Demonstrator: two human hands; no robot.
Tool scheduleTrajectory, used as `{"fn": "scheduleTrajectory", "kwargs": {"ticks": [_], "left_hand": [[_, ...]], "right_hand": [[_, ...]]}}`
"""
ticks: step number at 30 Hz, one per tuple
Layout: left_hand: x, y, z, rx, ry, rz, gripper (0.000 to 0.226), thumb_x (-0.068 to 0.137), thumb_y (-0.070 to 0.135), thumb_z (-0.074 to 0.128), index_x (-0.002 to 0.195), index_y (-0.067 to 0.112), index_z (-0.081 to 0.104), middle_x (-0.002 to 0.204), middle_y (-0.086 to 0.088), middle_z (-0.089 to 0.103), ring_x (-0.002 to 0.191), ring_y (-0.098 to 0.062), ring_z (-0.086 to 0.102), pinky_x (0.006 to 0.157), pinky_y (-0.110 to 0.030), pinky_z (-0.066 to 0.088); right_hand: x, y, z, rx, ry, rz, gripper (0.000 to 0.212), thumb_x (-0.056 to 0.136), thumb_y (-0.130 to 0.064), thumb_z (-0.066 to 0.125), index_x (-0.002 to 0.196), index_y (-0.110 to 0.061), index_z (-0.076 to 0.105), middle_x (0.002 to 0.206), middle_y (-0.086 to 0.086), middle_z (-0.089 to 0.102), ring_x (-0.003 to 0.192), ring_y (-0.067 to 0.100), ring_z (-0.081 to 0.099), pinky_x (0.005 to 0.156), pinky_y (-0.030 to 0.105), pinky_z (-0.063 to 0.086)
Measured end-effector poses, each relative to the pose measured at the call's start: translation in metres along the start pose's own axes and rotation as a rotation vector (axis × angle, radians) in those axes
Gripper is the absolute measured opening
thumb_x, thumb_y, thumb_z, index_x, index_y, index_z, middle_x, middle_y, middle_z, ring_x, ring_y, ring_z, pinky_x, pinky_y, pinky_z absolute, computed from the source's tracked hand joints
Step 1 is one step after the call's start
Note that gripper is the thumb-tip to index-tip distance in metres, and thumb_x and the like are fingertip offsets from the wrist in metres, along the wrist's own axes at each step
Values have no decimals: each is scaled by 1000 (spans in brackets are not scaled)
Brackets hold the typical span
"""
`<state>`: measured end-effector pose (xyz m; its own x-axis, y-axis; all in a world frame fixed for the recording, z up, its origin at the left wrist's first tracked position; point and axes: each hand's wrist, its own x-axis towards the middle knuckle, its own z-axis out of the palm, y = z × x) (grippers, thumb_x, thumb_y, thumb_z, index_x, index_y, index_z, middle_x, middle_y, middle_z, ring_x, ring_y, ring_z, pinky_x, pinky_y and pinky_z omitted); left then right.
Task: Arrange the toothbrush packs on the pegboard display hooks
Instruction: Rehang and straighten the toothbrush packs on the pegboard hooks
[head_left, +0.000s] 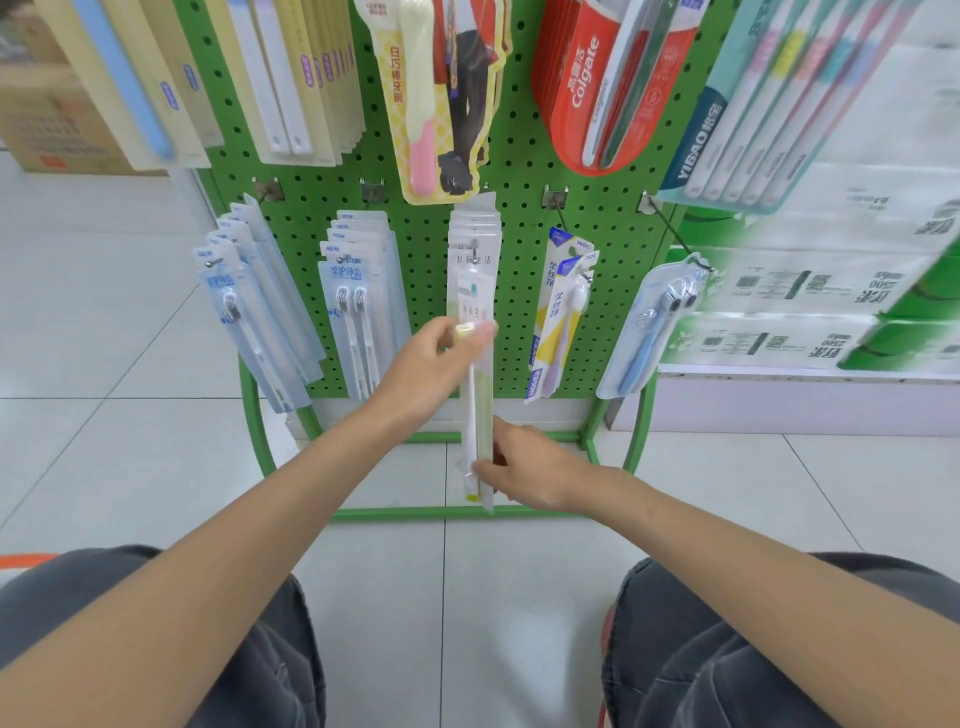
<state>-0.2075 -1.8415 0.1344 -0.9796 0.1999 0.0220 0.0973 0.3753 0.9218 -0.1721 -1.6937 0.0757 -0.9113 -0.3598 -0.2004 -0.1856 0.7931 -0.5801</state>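
The pack (480, 410), a clear sleeve with a pale yellow-green toothbrush inside, stands nearly upright in the air in front of the pegboard (524, 208), at the middle of the lower row. The left hand (441, 358) has its grip clamped on the upper part, fingers curled round the sleeve from the left. The right hand (524, 467) pinches the lower end, its grip closed on the sleeve's edge. The pack's top lies just below the middle hook (474, 249); blur there makes it hard to tell whether its hanging hole is on the hook's tip or just short of it. Behind it a stack (475, 226) of like packs hangs on that same hook. To the left hang the twin packs (358, 306), each with two white brushes, and further left a fanned row of single packs (244, 317). To the right hang the yellow packs (558, 322), and beyond them a blue pack (649, 338) sits alone at the end of a long hook. Above, a red Colgate pack (592, 93) and a cartoon pack (436, 104) hang from the upper row. The pegboard's green frame (249, 410) stands on a pale tiled floor (130, 415). Knees in dark trousers (249, 649) show at the bottom edge.
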Motion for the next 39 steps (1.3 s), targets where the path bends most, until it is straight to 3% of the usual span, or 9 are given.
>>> {"fn": "scheduleTrajectory", "kwargs": {"ticks": [4, 8, 11, 16, 21, 27, 34, 37, 39], "left_hand": [[2, -9, 0, 106, -6, 33, 60, 78, 47, 78, 127, 25, 51, 111, 8, 64, 100, -12, 63, 92, -35, 53], [1, -9, 0, 53, -46, 19, 56, 84, 36, 73, 132, 24, 46, 115, 7, 65, 107, -14, 64, 100, -42, 50], [1, -5, -3, -36, -37, 36, 48, 90, 19, 65, 135, 18, 47, 115, 3, 67, 104, -17, 66, 98, -45, 51], [-1, -3, -3, -170, -83, 27, 35, 97, 1, 52, 129, 17, 52, 113, -1, 70, 101, -14, 69, 85, -28, 58], [0, -2, -6, -195, -45, 7, 24, 100, 4, 50, 102, 24, 63, 97, 14, 72, 91, -5, 71, 73, -20, 58], [3, -5, -4, -153, -80, -57, 23, 102, 8, 48, 117, 16, 63, 104, 8, 72, 94, -3, 68, 81, -20, 56], [3, -4, 0, -134, -140, -109, 28, 103, 10, 46, 125, 17, 61, 111, 4, 72, 99, -5, 68, 82, -19, 55], [1, -3, 2, -136, -156, -107, 26, 103, 9, 46, 119, 21, 63, 102, 12, 72, 86, 4, 69, 69, -10, 53], [0, -3, 3, -137, -156, -109, 26, 103, 9, 46, 118, 21, 63, 101, 14, 72, 84, 6, 68, 64, -8, 51]], "right_hand": [[2, 0, 6, -58, 3, -2, 38, 95, -24, 51, 129, -13, 35, 80, 6, 57, 70, 24, 55, 61, 39, 45], [3, 4, -1, 97, 7, 30, 70, 82, -39, 73, 135, -22, 31, 107, -4, 52, 83, 10, 57, 66, 24, 45], [4, 11, -7, 218, -20, 58, 90, 71, -40, 83, 139, -36, 25, 119, -6, 46, 104, 12, 56, 87, 29, 50], [8, 20, -10, 220, 39, 95, 69, 69, -41, 86, 119, -26, 39, 108, -3, 53, 84, 12, 55, 68, 25, 45], [10, 23, -18, 278, 80, 50, 52, 76, -35, 82, 121, -21, 59, 112, -10, 69, 98, 7, 66, 90, 33, 54], [15, 19, -39, 240, 176, 58, 33, 82, -40, 75, 105, -18, 66, 95, 8, 70, 75, 17, 63, 77, 45, 55], [10, 2, -86, 424, 359, 19, 20, 88, -28, 72, 100, -14, 64, 89, 9, 70, 63, 13, 60, 63, 33, 51], [7, -3, -99, 471, 387, 10, 11, 88, -17, 71, 96, -11, 65, 82, 3, 68, 57, 9, 58, 54, 16, 44], [4, -4, -104, 472, 377, 4, 5, 88, -11, 70, 91, -12, 65, 77, 0, 66, 56, 9, 58, 53, 13, 43]]}}
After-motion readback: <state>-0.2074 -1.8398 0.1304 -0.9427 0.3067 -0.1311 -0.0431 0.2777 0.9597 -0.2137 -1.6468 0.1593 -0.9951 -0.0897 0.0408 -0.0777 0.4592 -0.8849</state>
